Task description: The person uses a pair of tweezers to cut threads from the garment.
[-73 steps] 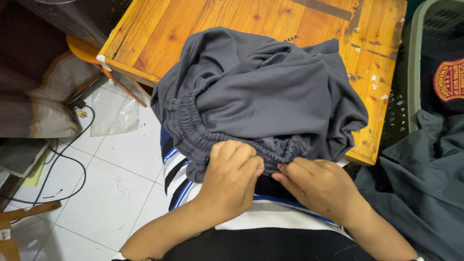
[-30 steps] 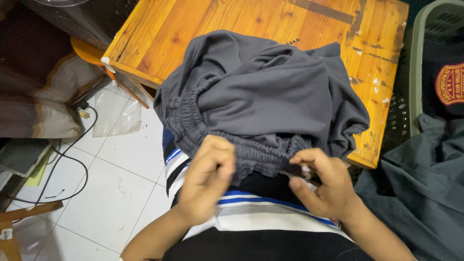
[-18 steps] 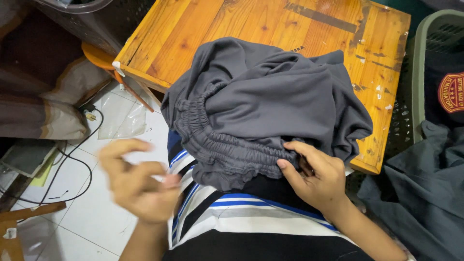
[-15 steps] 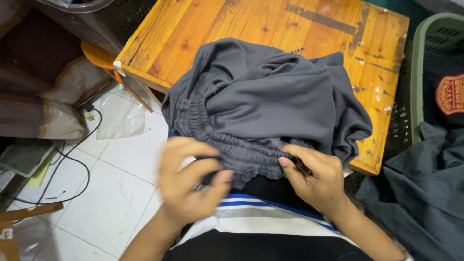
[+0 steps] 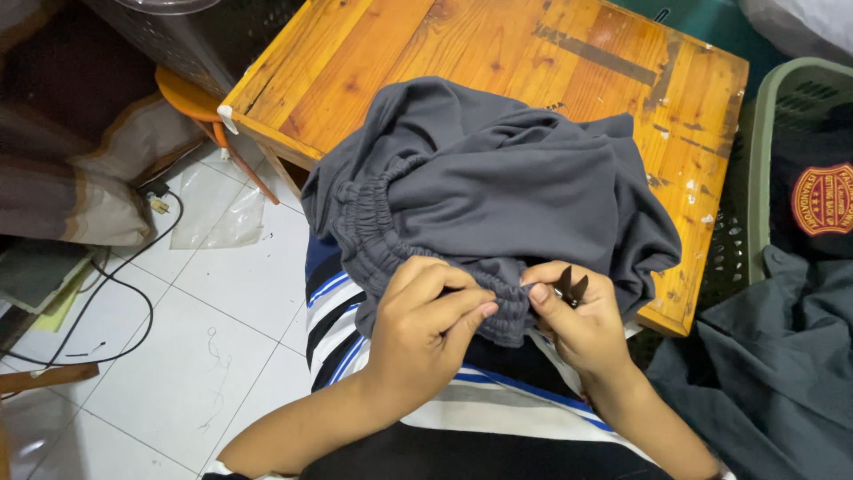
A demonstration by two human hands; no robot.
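1. Two bare hands are seen pinched onto the gathered elastic waistband (image 5: pixel 391 240) of a dark grey fabric garment (image 5: pixel 506 187), at the edge nearest the person.
2. The left hand (image 5: pixel 422 324) is closed, its fingertips (image 5: pixel 484 307) nipping the ruffled hem of the waistband.
3. The right hand (image 5: pixel 582 324) is closed as well; the same hem is gripped by its thumb, and a small pair of dark metal thread snips (image 5: pixel 571 287) is held against the cloth, blades pointing up.
4. The two hands are set just beside each other, thumbs almost touching.
5. The garment is bunched over the near edge of a worn orange-brown wooden table (image 5: pixel 498 49) and spills down onto the person's lap, over a navy, white and blue striped shirt (image 5: pixel 342 307).
6. A pale green plastic laundry basket (image 5: pixel 760 151) is seen to the right of the table, with dark clothing inside.
7. More dark grey cloth (image 5: pixel 782 364) is heaped below the basket.
8. White floor tiles (image 5: pixel 191 356) and a black cable (image 5: pixel 120 289) are visible at left.
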